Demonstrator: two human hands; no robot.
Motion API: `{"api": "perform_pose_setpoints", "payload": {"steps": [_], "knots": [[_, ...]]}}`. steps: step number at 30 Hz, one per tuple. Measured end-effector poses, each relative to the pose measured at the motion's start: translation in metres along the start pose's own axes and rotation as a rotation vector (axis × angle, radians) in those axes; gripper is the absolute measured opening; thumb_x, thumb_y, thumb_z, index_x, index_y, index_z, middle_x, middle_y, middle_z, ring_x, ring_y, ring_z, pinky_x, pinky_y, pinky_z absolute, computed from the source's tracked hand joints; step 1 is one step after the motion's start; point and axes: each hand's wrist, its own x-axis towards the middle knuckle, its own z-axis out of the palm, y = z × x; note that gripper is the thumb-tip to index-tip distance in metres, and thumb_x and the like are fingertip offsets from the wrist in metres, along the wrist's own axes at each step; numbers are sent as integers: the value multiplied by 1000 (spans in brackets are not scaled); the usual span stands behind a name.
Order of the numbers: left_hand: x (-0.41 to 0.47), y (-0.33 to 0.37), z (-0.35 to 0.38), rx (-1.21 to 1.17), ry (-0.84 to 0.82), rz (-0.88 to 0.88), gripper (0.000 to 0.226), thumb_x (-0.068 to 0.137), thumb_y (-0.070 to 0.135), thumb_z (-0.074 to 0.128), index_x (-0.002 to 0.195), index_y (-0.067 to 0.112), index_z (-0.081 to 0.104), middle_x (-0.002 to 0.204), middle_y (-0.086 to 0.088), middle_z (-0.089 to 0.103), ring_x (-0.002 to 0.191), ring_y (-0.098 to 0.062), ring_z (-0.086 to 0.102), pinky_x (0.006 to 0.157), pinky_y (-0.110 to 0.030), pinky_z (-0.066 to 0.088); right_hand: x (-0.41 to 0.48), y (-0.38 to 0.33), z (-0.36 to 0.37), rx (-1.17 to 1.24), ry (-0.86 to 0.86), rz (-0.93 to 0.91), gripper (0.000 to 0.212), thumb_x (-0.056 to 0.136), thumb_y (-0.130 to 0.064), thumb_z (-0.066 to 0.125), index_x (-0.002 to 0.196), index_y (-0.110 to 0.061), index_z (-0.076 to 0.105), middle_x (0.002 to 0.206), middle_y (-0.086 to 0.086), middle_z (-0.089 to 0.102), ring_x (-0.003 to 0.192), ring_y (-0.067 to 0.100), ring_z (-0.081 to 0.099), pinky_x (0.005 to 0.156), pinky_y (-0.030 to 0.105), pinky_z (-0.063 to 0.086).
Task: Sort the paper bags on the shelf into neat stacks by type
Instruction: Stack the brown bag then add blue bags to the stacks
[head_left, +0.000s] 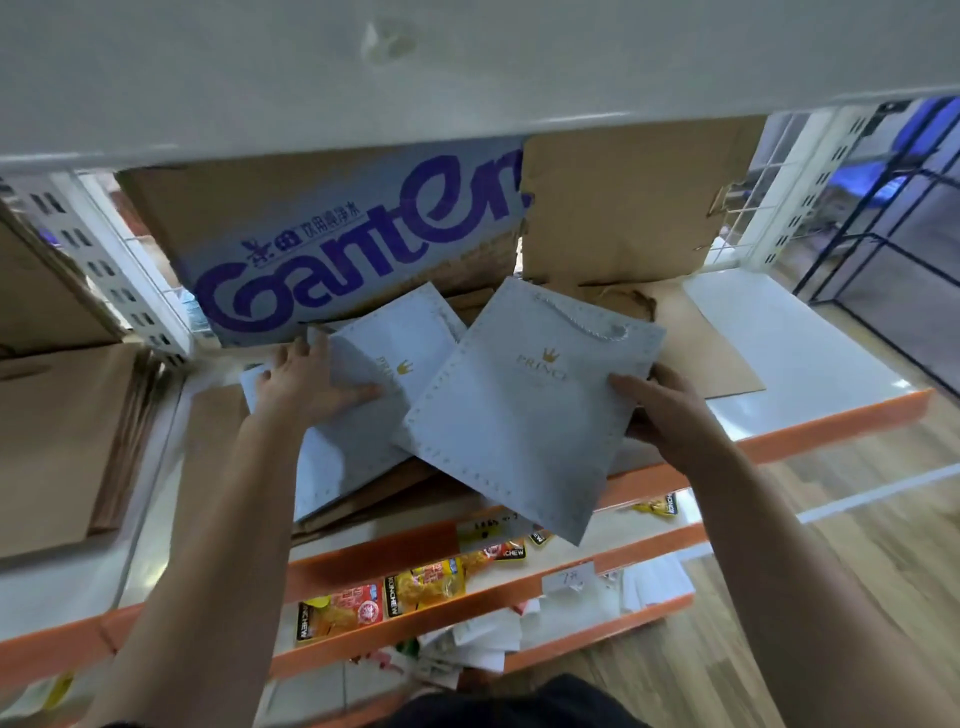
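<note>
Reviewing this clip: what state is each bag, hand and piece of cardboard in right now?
right white bag: flat, tilted, overhanging the shelf edge, overlapping the left white bag.
left white bag: flat, partly covered.
right hand: grips the right white bag's edge, thumb on top.
left hand: thumb on the left white bag; grip unclear.
brown bags: stacked flat at the left.
Ganten carton: flattened, leaning at the back.
</note>
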Motion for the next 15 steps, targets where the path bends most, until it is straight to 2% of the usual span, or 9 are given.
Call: {"api": "perform_pose_setpoints", "payload": {"steps": [2,4,9,12,15], "knots": [[1,0,-2,17,3,-40,130,55,83,63,151,14,8,156,-12,19,142,-36,21,110,-55,26,0,4,-3,-15,-69,6,39,85,2,65,120,-12,55,108,11,69,91,30,69,62,36,58],[0,2,-6,40,36,-94,131,50,83,66,149,12,18,153,-14,25,138,-36,27,110,-53,27,2,7,-5,-1,-71,26,48,83,6,66,125,-12,51,110,12,68,92,28,70,63,37,59],[-2,1,-8,86,79,-153,126,44,90,60,142,15,35,142,-16,37,131,-36,35,105,-48,33,9,15,-10,-35,-3,25,28,88,1,62,115,8,62,108,20,69,86,29,70,67,34,60],[-10,0,-5,94,129,-174,121,45,92,58,138,16,43,140,-14,41,129,-34,37,102,-47,35,12,21,-7,-78,28,-4,24,93,-6,58,115,1,63,105,14,71,86,26,70,63,33,59],[-19,-1,-4,77,162,-205,119,50,89,60,139,12,41,141,-15,40,131,-34,36,102,-46,33,14,27,-5,-99,56,-30,23,96,-9,55,118,-4,61,106,12,70,87,26,70,62,35,59]]}}
